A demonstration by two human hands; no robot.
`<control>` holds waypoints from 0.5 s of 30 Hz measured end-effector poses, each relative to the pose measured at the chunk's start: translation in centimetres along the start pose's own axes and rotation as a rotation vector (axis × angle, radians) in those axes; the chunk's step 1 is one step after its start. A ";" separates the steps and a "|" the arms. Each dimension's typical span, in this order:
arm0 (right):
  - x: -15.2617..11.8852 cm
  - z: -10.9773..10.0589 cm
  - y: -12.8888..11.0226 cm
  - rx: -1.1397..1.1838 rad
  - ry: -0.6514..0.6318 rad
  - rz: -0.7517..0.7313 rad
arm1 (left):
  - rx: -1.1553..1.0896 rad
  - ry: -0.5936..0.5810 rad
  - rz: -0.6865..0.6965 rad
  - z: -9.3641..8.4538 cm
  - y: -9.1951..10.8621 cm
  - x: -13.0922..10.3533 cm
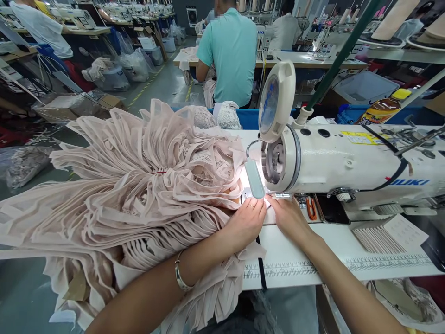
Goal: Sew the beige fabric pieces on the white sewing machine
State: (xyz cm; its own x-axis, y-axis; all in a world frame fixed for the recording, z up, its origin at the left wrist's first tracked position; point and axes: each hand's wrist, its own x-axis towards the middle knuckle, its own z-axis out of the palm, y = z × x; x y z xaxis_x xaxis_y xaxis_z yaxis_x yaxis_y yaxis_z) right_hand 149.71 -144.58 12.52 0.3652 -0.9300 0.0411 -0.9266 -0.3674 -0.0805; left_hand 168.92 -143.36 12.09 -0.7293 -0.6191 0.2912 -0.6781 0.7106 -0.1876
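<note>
Beneath the head of a white sewing machine (320, 160), a small piece of pale pink fabric (270, 219) lies on the bed under a bright light. My left hand (247, 218), with a ring and a bracelet, presses its closed fingers on the fabric just left of the needle area. From the right, my right hand (289, 217) grips the fabric's edge, its fingertips close to the left ones. The grey lamp (255, 178) and machine head hide the needle and some fingertips. A large heap of pale pink lace-trimmed garments (167, 185) spreads left of my hands, under my left forearm.
Orange thread snips (311, 208) lie beside a dark phone-like slab (332, 209) under the machine arm. A stack of folded pale strips (378, 239) and a printed ruler (365, 263) are at right. Ahead sits a person in a teal shirt (229, 55); a green pole (342, 55) rises behind the machine.
</note>
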 end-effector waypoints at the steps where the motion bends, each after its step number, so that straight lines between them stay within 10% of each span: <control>1: -0.2 0.2 0.1 -0.005 0.045 -0.001 | -0.006 -0.011 0.018 -0.2 -0.4 0.0; 6: -1.0 1.1 0.7 0.105 0.265 -0.114 | -0.063 -0.065 0.012 -1.2 -3.1 0.6; 15: -1.3 1.0 1.1 0.174 0.274 -0.190 | -0.115 -0.038 0.043 -1.1 -3.1 0.7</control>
State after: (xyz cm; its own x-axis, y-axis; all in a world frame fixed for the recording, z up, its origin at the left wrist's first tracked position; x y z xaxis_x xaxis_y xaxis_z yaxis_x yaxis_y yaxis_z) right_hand 148.28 -143.76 11.39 0.4697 -0.8170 0.3345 -0.8070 -0.5510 -0.2125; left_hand 170.58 -145.60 13.86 -0.7616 -0.5982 0.2491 -0.6332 0.7688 -0.0895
